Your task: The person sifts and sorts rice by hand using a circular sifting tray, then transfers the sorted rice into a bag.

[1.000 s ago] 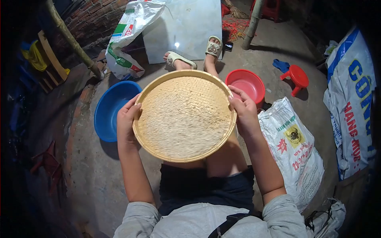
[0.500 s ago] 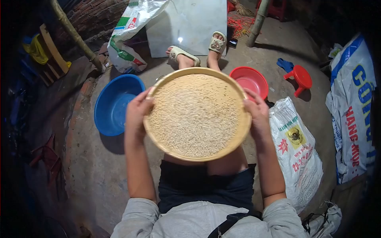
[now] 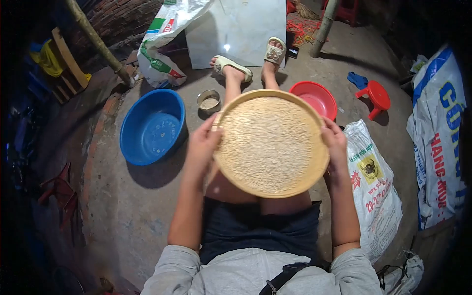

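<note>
A round, shallow winnowing basket [image 3: 322,169] is held above my lap between both hands. Pale grains [image 3: 270,145], which look like rice and are smeared by motion, cover most of its bottom. My left hand [image 3: 204,140] grips the rim on the left, thumb on the inner side. On the opposite rim, my right hand [image 3: 335,142] is closed the same way, with its fingers behind the edge. A small metal pot [image 3: 208,100] with some grain in it stands on the floor beyond my left hand.
A blue basin [image 3: 155,128] stands on the floor at left, a red basin [image 3: 314,98] just past the basket. Right of me are a white printed sack [image 3: 373,191], a red stool [image 3: 374,98] and a blue-white sack [image 3: 437,142]. A pale board [image 3: 236,34] lies beyond my feet.
The basket has moved to the right with both hands on it, and the grains have shifted inside. The small metal pot, mostly hidden before, now shows.
</note>
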Demonstrator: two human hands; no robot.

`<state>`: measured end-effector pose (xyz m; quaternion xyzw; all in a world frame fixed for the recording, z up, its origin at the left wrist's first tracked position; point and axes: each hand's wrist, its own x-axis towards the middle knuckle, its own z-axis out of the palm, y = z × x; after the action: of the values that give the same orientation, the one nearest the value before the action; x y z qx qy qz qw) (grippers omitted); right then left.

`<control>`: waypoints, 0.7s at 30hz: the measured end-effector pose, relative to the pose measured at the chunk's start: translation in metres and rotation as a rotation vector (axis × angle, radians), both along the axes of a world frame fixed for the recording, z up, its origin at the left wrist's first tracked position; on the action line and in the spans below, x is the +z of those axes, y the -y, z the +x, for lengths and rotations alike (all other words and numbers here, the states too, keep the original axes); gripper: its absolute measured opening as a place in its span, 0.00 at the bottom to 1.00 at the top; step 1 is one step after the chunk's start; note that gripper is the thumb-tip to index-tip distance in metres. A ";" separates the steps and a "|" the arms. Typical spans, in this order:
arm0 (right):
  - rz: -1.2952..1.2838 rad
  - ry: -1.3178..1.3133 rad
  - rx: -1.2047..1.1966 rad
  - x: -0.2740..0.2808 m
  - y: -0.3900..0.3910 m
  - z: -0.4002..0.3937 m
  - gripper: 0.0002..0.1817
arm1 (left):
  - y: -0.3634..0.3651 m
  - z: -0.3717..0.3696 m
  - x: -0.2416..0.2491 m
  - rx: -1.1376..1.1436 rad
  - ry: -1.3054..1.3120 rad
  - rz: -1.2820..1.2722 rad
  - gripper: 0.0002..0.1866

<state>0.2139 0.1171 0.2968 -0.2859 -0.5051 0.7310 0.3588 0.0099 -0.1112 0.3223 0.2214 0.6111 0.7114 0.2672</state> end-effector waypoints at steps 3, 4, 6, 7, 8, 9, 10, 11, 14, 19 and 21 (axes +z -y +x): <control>-0.055 -0.055 -0.052 0.024 -0.002 0.008 0.18 | -0.019 0.026 0.003 0.049 0.117 0.204 0.23; -0.042 -0.053 -0.057 0.028 0.005 0.008 0.18 | -0.012 0.018 0.006 0.049 0.053 0.192 0.23; 0.085 -0.060 -0.027 0.036 0.034 0.005 0.18 | 0.013 0.001 0.027 0.043 0.104 0.190 0.23; 0.105 -0.045 0.040 0.044 0.051 0.006 0.19 | 0.030 -0.009 0.033 -0.003 0.127 0.190 0.23; 0.146 -0.010 0.142 0.050 0.059 0.011 0.20 | 0.046 -0.014 0.039 -0.047 0.143 0.185 0.23; 0.160 -0.006 0.131 0.052 0.064 0.016 0.20 | 0.056 -0.013 0.042 -0.028 0.113 0.115 0.23; 0.174 -0.006 0.126 0.055 0.063 0.020 0.21 | 0.059 -0.005 0.042 -0.017 0.106 0.122 0.22; 0.157 -0.019 0.088 0.050 0.053 0.024 0.20 | 0.054 0.006 0.034 0.016 0.031 0.102 0.22; -0.088 -0.166 0.011 0.080 0.052 0.039 0.19 | 0.027 0.050 0.041 0.070 0.065 0.158 0.24; 0.047 -0.191 0.177 0.114 0.103 0.050 0.20 | 0.081 0.031 0.100 -0.042 0.153 0.311 0.22; 0.095 -0.263 0.133 0.131 0.103 0.047 0.21 | 0.097 0.031 0.110 0.013 0.086 0.343 0.22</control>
<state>0.2610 0.0138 0.4273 -0.1363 -0.5056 0.7596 0.3858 0.0406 -0.2082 0.4326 0.2290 0.4704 0.8157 0.2469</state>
